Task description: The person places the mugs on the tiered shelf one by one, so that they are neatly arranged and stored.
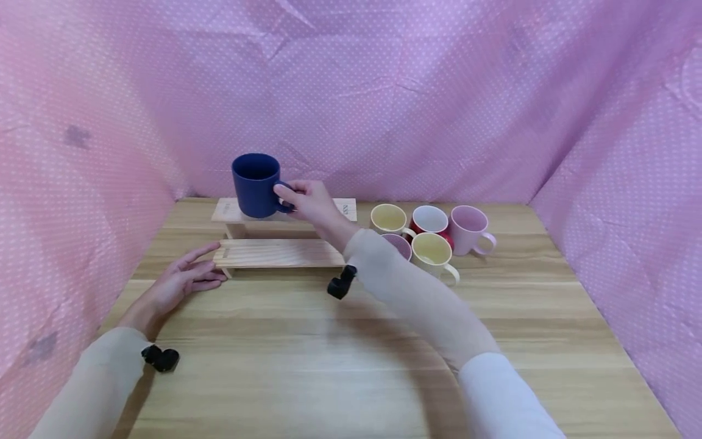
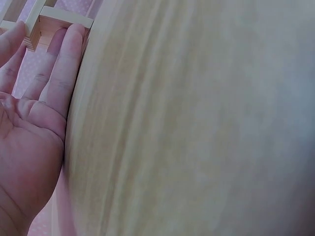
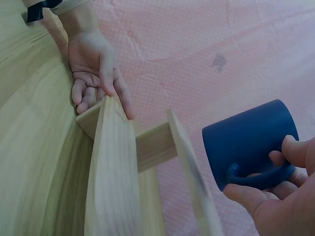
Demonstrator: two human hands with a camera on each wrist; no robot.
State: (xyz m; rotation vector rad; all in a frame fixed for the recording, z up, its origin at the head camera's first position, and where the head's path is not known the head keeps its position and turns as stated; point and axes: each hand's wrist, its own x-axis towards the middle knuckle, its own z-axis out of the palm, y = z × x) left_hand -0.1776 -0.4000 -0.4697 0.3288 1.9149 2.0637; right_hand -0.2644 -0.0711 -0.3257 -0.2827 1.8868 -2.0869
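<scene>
My right hand [image 1: 311, 202] grips a dark blue mug [image 1: 255, 192] by its handle, thumb on top. The mug is upright over the left half of the upper step of a two-step wooden rack [image 1: 285, 253]. In the right wrist view a gap shows between the mug [image 3: 246, 140] and the upper board [image 3: 189, 172]. My left hand [image 1: 181, 281] lies at the left end of the lower step, its fingers extended. In the left wrist view, the fingertips of that hand [image 2: 32, 128] are right at the rack's end support [image 2: 64, 17].
Right of the rack stand several mugs: a yellow one [image 1: 389, 217] at the back, a red one with white inside [image 1: 429, 219], a pink one [image 1: 466, 231], a front yellow one [image 1: 431, 251] and a pink one [image 1: 402, 245] partly behind my right sleeve. Pink dotted cloth [image 1: 384, 110] encloses the table.
</scene>
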